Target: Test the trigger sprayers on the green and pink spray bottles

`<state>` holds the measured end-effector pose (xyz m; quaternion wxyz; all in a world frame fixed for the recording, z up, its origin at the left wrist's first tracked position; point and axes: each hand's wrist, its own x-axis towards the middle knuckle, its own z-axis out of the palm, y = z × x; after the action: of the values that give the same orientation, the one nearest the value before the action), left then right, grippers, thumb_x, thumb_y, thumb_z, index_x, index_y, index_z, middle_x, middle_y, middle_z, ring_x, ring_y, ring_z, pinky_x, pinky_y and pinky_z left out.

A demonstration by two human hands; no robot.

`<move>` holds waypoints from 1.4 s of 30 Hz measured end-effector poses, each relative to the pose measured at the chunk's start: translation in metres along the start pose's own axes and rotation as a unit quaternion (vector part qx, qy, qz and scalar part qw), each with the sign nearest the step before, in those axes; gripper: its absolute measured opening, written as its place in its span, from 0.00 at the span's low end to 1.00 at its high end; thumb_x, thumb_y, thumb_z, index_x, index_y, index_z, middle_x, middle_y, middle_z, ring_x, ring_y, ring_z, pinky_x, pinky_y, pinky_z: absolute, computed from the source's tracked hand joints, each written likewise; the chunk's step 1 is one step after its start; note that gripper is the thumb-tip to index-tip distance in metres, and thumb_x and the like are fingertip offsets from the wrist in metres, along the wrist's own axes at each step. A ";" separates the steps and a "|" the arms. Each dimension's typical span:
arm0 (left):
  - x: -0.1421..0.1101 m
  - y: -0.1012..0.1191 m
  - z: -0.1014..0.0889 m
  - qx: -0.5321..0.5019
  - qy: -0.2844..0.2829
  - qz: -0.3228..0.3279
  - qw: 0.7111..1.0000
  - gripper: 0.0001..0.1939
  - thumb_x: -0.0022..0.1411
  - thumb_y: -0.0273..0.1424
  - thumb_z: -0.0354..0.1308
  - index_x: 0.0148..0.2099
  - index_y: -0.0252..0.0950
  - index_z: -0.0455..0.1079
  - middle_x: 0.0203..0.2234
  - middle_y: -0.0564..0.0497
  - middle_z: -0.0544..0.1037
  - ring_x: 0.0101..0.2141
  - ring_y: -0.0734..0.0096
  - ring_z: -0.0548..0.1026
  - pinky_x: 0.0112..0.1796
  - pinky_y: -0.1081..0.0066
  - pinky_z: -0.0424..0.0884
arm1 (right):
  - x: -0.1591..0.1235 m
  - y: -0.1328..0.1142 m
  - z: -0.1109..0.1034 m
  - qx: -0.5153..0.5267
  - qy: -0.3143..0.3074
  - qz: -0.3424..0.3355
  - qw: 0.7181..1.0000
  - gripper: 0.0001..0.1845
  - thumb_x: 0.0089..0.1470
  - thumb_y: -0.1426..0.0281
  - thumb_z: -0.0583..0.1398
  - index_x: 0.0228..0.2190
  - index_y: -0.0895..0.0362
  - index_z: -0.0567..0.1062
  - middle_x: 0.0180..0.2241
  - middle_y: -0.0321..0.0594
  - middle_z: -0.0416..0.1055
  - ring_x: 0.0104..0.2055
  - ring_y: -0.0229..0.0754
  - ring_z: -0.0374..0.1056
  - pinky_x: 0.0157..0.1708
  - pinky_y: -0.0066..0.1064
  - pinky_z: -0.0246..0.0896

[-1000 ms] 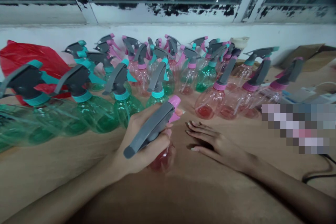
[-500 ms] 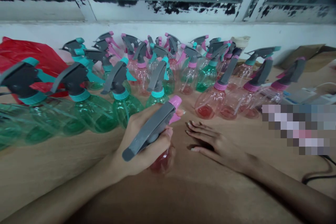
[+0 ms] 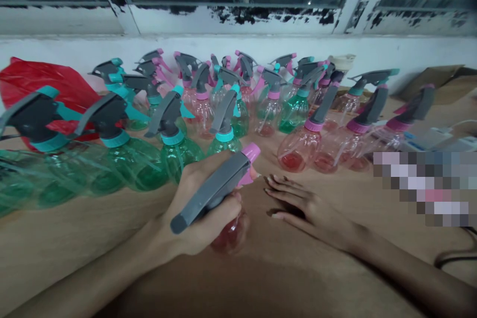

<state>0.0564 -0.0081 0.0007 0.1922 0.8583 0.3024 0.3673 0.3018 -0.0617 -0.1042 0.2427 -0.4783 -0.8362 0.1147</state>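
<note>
My left hand (image 3: 203, 203) is wrapped round the neck of a pink spray bottle (image 3: 231, 233) with a grey trigger head and a pink nozzle. Its fingers lie around the pink trigger, and the nozzle points up and to the right, away from me. Part of the bottle's body is hidden behind the hand. Flat on the table (image 3: 283, 278), just right of that bottle, rests my right hand (image 3: 303, 203), holding nothing, fingers stretched to the left. Beyond it stand several pink spray bottles (image 3: 298, 151); left of my left hand is a row of green spray bottles (image 3: 143, 166).
More spray bottles (image 3: 266, 114), green and pink, crowd toward the wall. At the left lies a red plastic bag (image 3: 48, 79). A brown cardboard piece (image 3: 436, 82) is at the back right, with a black cable (image 3: 456, 259) near the right edge. Windows run above the wall.
The spray head in my left hand has tipped slightly, its rear end a little lower. The pink trigger sits closer in to the fingers. My right hand stays put; the view shifts slightly.
</note>
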 end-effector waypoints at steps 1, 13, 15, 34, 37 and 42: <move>0.000 -0.001 0.000 -0.005 0.000 0.001 1.000 0.04 0.52 0.27 0.50 0.27 0.38 0.64 0.17 0.59 0.65 0.17 0.76 0.65 0.18 0.76 0.64 | 0.000 0.000 0.000 0.000 -0.002 0.001 1.000 0.24 0.59 0.61 0.56 0.56 0.53 0.65 0.59 0.42 0.62 0.62 0.47 0.55 0.60 0.48 0.53; 0.002 0.002 0.002 -0.043 -0.012 -0.047 0.998 0.05 0.51 0.29 0.50 0.24 0.42 0.61 0.19 0.55 0.70 0.20 0.69 0.68 0.23 0.68 0.67 | 0.000 -0.001 -0.001 0.007 -0.016 0.002 1.000 0.26 0.59 0.61 0.57 0.57 0.52 0.63 0.59 0.43 0.61 0.63 0.47 0.53 0.60 0.49 0.52; 0.002 0.002 0.003 -0.048 -0.013 -0.050 0.998 0.04 0.50 0.29 0.50 0.25 0.42 0.62 0.20 0.55 0.70 0.20 0.69 0.67 0.23 0.68 0.67 | 0.000 -0.001 -0.001 0.011 -0.011 -0.002 1.000 0.26 0.59 0.61 0.57 0.57 0.52 0.63 0.59 0.43 0.61 0.63 0.48 0.53 0.60 0.50 0.52; 0.001 0.008 0.002 -0.080 -0.016 -0.038 0.996 0.06 0.49 0.24 0.49 0.26 0.41 0.60 0.24 0.54 0.68 0.26 0.68 0.69 0.29 0.68 0.68 | -0.001 0.002 -0.001 0.029 -0.007 -0.009 1.000 0.20 0.60 0.64 0.56 0.53 0.52 0.68 0.57 0.41 0.64 0.62 0.46 0.55 0.60 0.49 0.53; 0.000 0.009 0.002 -0.089 -0.013 -0.043 0.995 0.06 0.50 0.23 0.49 0.27 0.41 0.61 0.25 0.53 0.68 0.27 0.68 0.69 0.31 0.67 0.69 | -0.002 0.003 0.000 0.031 -0.008 -0.009 0.999 0.21 0.60 0.63 0.56 0.54 0.52 0.67 0.57 0.41 0.64 0.62 0.46 0.55 0.60 0.49 0.52; 0.001 0.010 0.004 -0.117 -0.004 -0.074 0.990 0.09 0.50 0.24 0.50 0.33 0.41 0.66 0.25 0.55 0.67 0.25 0.69 0.70 0.30 0.68 0.71 | -0.001 0.000 -0.002 0.031 -0.002 -0.004 1.000 0.22 0.59 0.63 0.57 0.55 0.52 0.67 0.57 0.41 0.64 0.62 0.47 0.55 0.60 0.49 0.52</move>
<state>0.0634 -0.0154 0.0044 0.3196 0.8066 0.3195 0.3810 0.3030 -0.0630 -0.1026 0.2565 -0.4672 -0.8344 0.1404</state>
